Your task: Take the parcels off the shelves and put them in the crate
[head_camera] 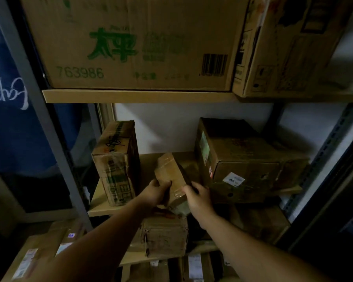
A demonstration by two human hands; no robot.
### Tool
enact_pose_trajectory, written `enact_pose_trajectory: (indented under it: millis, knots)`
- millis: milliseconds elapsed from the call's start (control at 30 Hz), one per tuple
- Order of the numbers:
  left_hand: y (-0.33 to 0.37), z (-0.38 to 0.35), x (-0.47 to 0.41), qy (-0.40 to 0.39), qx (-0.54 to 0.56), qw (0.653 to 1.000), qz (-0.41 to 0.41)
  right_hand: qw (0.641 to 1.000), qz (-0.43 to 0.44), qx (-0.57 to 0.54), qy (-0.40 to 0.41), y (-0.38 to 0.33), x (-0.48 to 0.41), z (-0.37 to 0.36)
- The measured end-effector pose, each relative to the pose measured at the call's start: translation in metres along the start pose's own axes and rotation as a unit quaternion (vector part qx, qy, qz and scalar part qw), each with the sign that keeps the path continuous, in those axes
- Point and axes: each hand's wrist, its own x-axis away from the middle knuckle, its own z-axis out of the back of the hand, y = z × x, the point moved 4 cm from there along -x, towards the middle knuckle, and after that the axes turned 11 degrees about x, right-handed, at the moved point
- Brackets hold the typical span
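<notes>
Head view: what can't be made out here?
Crate: nowhere in the head view; outside the frame.
White label on the large box: print too small and dim.
Small parcel: near end covered by the left hand and right hand.
Lower parcel: partly behind the forearms.

Small parcel: brown taped cardboard box, tilted, its near end at the front edge of the middle shelf, gripped on either side by the left hand and the right hand.
Tall parcel: stood on end at the shelf's left, with green print and black handwriting on top.
Large parcel: lay flat at the right, a white label on its front, just beside the small parcel.
Lower parcel: crumpled brown box on the shelf below.
</notes>
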Motion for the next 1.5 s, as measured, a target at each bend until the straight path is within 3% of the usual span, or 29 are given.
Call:
enact_pose_trajectory:
  millis: [200, 500, 700, 900, 1100, 1233, 1367, 1500]
  knots:
    - [0.012, 0.003, 0.012, -0.005, 0.057, 0.997, -0.056, 0.999, 0.009, -0.025, -0.029, -0.010, 0.009, -0.001]
    - [0.027, 0.011, 0.050, -0.026, 0.033, 0.989, -0.140, 0.994, -0.036, -0.011, -0.100, -0.027, 0.032, -0.002]
    - [0.042, 0.020, 0.081, -0.049, 0.054, 0.979, -0.191, 0.994, 0.096, 0.006, -0.046, -0.047, 0.060, 0.002]
    - [0.061, 0.022, 0.100, -0.057, 0.024, 0.987, -0.149, 0.972, 0.224, 0.046, 0.044, -0.071, 0.082, -0.001]
    - [0.074, 0.039, 0.112, -0.022, 0.069, 0.984, -0.162, 0.986, 0.162, -0.019, 0.019, -0.083, 0.087, 0.012]
    - [0.073, 0.043, 0.122, -0.034, 0.095, 0.980, -0.170, 0.988, 0.073, -0.073, -0.113, -0.085, 0.091, 0.007]
    - [0.075, 0.045, 0.128, -0.046, 0.072, 0.984, -0.154, 0.986, 0.124, -0.061, -0.095, -0.087, 0.098, 0.006]
    - [0.080, 0.047, 0.130, -0.007, 0.015, 0.981, -0.196, 0.983, 0.175, -0.025, -0.052, -0.083, 0.105, 0.005]
